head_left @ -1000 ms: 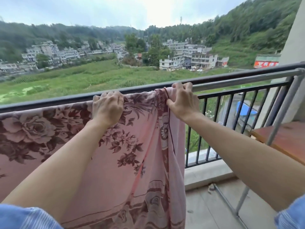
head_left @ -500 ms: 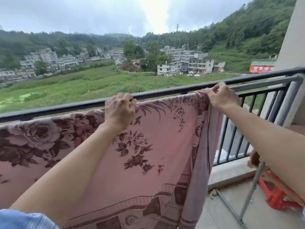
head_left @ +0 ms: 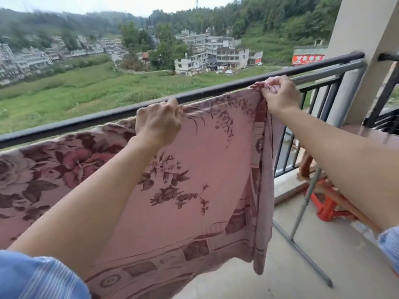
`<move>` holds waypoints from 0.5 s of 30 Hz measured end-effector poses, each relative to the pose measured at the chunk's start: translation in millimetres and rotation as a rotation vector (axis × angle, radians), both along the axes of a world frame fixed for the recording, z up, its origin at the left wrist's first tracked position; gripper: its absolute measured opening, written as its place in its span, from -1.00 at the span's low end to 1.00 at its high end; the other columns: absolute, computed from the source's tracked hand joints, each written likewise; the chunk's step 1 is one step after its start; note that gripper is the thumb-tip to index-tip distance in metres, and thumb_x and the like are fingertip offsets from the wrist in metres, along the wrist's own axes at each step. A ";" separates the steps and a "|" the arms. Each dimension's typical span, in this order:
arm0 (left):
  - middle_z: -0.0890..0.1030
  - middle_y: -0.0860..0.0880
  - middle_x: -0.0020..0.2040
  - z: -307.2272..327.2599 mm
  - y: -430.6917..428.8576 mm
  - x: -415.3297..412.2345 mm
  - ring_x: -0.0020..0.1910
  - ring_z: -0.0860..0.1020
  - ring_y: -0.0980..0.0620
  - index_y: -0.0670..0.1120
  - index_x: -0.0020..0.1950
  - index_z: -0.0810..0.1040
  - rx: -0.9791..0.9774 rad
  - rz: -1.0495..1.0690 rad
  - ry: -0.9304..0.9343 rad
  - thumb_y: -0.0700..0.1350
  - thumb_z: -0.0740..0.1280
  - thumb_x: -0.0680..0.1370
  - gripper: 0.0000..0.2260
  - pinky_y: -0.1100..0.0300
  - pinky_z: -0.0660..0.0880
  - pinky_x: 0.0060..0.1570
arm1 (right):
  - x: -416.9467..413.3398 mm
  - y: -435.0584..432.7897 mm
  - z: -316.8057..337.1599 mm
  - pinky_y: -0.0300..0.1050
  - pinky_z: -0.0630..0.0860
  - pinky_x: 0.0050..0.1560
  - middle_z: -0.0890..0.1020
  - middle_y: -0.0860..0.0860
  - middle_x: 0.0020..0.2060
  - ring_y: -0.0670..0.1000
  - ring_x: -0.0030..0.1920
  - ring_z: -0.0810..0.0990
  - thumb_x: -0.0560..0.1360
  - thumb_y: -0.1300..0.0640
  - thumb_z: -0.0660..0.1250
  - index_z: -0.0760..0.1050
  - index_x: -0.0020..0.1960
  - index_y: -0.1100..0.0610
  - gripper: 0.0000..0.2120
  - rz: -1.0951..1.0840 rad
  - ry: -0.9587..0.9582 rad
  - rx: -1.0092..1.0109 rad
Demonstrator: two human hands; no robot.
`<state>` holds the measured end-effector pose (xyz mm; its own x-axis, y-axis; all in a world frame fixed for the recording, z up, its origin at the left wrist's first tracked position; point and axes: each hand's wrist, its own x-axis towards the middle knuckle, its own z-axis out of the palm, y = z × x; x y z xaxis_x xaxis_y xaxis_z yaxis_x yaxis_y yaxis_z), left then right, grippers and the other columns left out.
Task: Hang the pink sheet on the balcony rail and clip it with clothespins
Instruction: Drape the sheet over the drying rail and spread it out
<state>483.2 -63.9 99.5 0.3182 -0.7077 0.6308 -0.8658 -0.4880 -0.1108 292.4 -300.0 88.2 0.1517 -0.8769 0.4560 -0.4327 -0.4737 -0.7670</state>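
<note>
The pink sheet (head_left: 183, 190) hangs over the balcony rail (head_left: 86, 123), its left portion cut off by the frame edge. The left hand (head_left: 158, 124) is clenched on the top fold. The right hand (head_left: 279, 94) pinches the bunched corner at the rail. Fingertips are buried in cloth. The rail beneath the sheet is hidden.

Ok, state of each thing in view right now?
Sheet: draped over the rail, top edge pulled taut, unclipped.
Left hand: fisted on the sheet's top edge.
Right hand: pinching the sheet's bunched corner.
Rail: partly covered.
Clothespins: none visible.
Red stool: on the floor, partly hidden.
</note>
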 end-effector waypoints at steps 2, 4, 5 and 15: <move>0.60 -0.17 0.06 2.5 -2.7 -1.9 -0.01 0.55 -0.20 -0.13 0.14 0.47 -0.027 -0.023 0.049 0.02 0.06 0.64 -0.70 0.02 0.34 -0.14 | -1.9 5.5 -10.7 -0.09 0.44 0.02 0.60 0.02 0.12 0.10 0.11 0.57 0.47 -0.15 0.36 0.42 0.23 0.03 -0.58 -0.006 0.000 0.024; 0.55 -0.17 0.13 5.4 -11.7 -9.4 0.09 0.51 -0.19 -0.14 0.19 0.47 -0.059 -0.090 0.092 -0.03 0.12 0.61 -0.73 -0.05 0.37 0.05 | -6.5 10.9 -17.5 -0.06 0.44 0.02 0.53 0.04 0.18 0.09 0.11 0.54 0.39 -0.23 0.40 0.33 0.32 -0.01 -0.39 -0.026 0.052 -0.018; 0.54 -0.17 0.15 7.3 -19.6 -15.4 0.12 0.49 -0.18 -0.14 0.20 0.47 -0.067 -0.128 0.105 -0.06 0.14 0.60 -0.74 -0.07 0.36 0.12 | -8.3 12.8 -19.1 -0.06 0.45 0.01 0.52 0.04 0.16 0.08 0.08 0.53 0.36 -0.22 0.42 0.32 0.34 -0.02 -0.35 -0.040 0.111 -0.058; 0.58 -0.14 0.10 2.4 -105.0 -62.9 0.08 0.54 -0.18 -0.10 0.17 0.46 0.057 -0.117 0.119 0.08 0.09 0.62 -0.68 -0.01 0.38 -0.03 | -67.1 -50.6 29.7 -0.18 0.46 -0.36 0.59 -0.01 -0.50 -0.11 -0.47 0.59 0.53 0.15 0.29 0.52 -0.38 0.13 -0.70 0.036 -0.371 0.103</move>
